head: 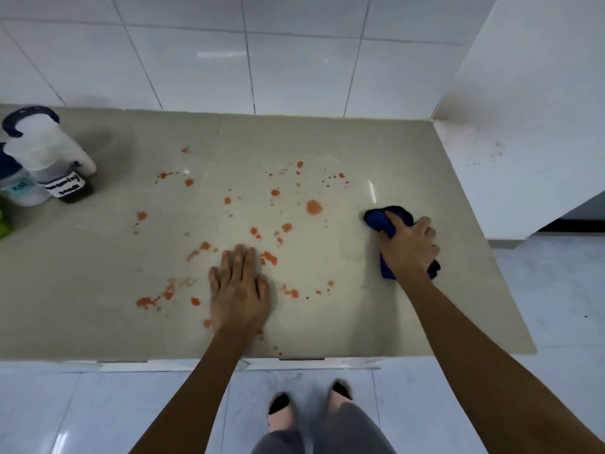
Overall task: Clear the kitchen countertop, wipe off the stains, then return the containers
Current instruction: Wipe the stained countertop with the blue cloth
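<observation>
While right hand [411, 247] grips cloth [379, 221], long axis slants far-left.

White glossy wall tiles [294, 70] stand at the rear, a white side panel [523, 93] at right, pale floor tiles [556, 290] below, a green item [4, 221] at far left.

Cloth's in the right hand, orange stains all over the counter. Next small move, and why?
Probably sweep the right hand and its blue cloth left onto the large orange stain: the cloth lies just right of the spatter, and the left hand lies flat on the countertop.
</observation>
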{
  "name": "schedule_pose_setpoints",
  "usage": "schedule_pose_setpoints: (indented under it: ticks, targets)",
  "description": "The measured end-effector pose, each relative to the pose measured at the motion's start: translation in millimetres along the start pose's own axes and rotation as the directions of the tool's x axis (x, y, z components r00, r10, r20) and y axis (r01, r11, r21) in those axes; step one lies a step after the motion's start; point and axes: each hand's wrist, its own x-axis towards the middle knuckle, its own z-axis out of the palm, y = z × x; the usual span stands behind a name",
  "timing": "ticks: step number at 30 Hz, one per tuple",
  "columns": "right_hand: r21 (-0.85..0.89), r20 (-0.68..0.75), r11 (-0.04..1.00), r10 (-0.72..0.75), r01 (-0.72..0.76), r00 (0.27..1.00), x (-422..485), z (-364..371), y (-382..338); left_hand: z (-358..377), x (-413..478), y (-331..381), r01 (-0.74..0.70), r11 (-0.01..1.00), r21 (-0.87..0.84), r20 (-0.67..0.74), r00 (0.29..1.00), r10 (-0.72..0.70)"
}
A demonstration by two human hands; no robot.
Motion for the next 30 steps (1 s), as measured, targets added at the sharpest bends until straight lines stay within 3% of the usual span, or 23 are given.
schedule_pose_setpoints:
  ticks: [3,6,10,12,15,19,22,27,30]
  targets:
    - [-0.032,0.042,0.999,-0.036,0.038,0.998,-1.5,1.9,-33.4,-1.3,-0.2,2.3,0.01,1.0,0.01,0.006,1.0,-0.01]
    - [-0.027,0.072,0.974,-0.222,0.224,0.972,-36.0,0.7,-43.7,-3.9,0.2,5.4,0.022,1.0,-0.002,0.016,1.0,-0.022]
    - [0.001,0.085,0.899,-0.436,0.437,0.896,-78.6,-6.4,-2.5,-4.6,0.3,3.3,0.019,1.0,0.015,0.015,1.0,-0.019]
    - [0.007,0.064,0.914,-0.406,0.406,0.912,-72.6,-11.1,30.7,-3.6,0.3,3.2,0.018,1.0,0.022,-0.001,1.0,-0.018]
    - [0.01,0.021,0.974,-0.228,0.228,0.973,-41.0,-12.8,62.0,-2.7,0.3,3.9,0.022,0.999,0.023,-0.009,1.0,-0.021]
    - [0.0,0.001,1.0,0.001,-0.001,1.0,-12.6,-6.1,35.9,-4.0,0.7,4.3,0.017,0.999,0.039,-0.002,1.0,-0.017]
    - [-0.012,0.037,0.998,-0.054,0.054,0.998,-29.4,1.1,-7.0,-4.3,1.5,3.9,0.01,0.999,0.04,-0.007,1.0,-0.009]
    - [0.059,0.125,0.937,-0.348,0.344,0.929,-102.9,2.2,-38.7,-4.9,2.0,1.8,-0.008,0.999,0.046,0.003,1.0,0.008]
    - [0.049,0.08,0.942,-0.335,0.332,0.939,-121.9,-0.8,-9.5,-6.8,2.2,-0.9,-0.011,1.0,0.024,0.011,1.0,0.01]
